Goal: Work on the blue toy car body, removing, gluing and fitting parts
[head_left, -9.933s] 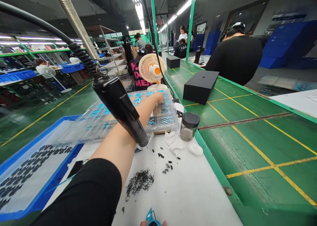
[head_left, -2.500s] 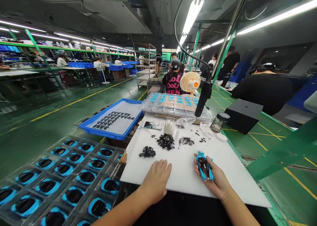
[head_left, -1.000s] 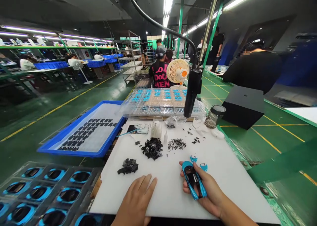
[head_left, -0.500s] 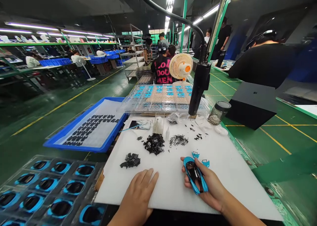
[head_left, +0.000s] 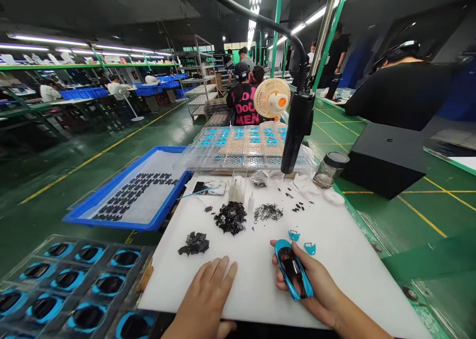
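My right hand (head_left: 316, 284) is closed around a blue toy car body (head_left: 292, 269) with a dark top, held over the front right of the white foam sheet (head_left: 256, 279). My left hand (head_left: 208, 292) rests on the sheet near its front edge, fingers stretched out and nothing in them. Just beyond the car lie two small blue parts with openings, one blue part (head_left: 293, 235) farther back and another blue part (head_left: 310, 249) to its right. Ahead of my left hand are some larger black pieces (head_left: 194, 244) and a heap of small black parts (head_left: 230, 218).
An electric screwdriver (head_left: 296, 131) hangs over the sheet's far side. Tiny black screw-like bits (head_left: 268, 211) and a glass jar (head_left: 330, 169) stand farther back. To the left are a blue tray (head_left: 111, 224) and a clear tray of blue car bodies (head_left: 80, 274). Co-workers sit beyond.
The view has shifted slightly. My right hand still holds the car body in nearly the same place, and my left hand stays flat on the sheet.
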`<state>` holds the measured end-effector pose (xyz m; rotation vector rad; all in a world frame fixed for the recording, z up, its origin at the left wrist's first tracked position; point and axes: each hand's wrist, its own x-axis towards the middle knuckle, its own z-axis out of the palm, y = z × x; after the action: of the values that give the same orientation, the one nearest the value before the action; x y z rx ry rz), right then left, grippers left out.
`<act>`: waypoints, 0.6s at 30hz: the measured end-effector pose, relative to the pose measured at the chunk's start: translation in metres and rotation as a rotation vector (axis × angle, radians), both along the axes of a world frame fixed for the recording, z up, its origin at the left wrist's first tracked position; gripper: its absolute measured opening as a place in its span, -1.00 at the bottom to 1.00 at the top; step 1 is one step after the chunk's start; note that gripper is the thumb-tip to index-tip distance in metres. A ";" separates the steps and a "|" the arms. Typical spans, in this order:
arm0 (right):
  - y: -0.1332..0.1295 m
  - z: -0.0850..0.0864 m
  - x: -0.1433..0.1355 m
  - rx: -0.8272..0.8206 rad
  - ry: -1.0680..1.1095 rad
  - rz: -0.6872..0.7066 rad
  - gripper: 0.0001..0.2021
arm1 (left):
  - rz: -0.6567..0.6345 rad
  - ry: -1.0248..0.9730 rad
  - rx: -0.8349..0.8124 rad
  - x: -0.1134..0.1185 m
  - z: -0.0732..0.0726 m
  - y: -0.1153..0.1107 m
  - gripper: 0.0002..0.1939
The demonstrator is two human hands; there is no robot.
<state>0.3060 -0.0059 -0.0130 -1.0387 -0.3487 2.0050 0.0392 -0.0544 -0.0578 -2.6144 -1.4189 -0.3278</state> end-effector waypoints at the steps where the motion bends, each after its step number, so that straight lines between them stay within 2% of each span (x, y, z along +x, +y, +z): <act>1: -0.001 0.000 0.000 0.003 -0.005 0.000 -0.54 | -0.036 0.001 0.026 0.001 0.006 0.003 0.03; 3: -0.003 0.001 0.000 0.009 -0.011 -0.002 -0.51 | -0.098 -0.039 0.087 0.008 0.017 0.012 -0.02; 6: -0.005 0.003 0.002 0.018 -0.009 -0.007 -0.50 | -0.113 -0.169 0.130 0.025 0.028 0.025 -0.35; 10: -0.003 0.004 0.006 0.020 0.008 -0.044 -0.49 | -0.071 -0.240 0.001 0.047 0.023 0.037 -0.76; 12: -0.001 0.003 0.007 0.004 0.020 -0.057 -0.48 | -0.043 -0.214 -0.040 0.052 0.017 0.039 -0.87; 14: 0.001 0.000 0.007 -0.015 0.035 -0.055 -0.49 | -0.041 -0.177 -0.010 0.053 0.013 0.040 -0.81; 15: 0.001 -0.001 0.007 -0.020 0.048 -0.050 -0.50 | -0.067 -0.153 0.035 0.053 0.012 0.040 -0.71; 18: 0.001 -0.006 0.009 -0.008 0.101 -0.040 -0.52 | -0.245 -0.028 0.223 0.051 0.012 0.037 -0.41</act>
<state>0.3146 -0.0047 -0.0189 -0.9380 -0.2639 2.0160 0.0903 -0.0175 -0.0461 -2.6054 -1.0024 -0.5207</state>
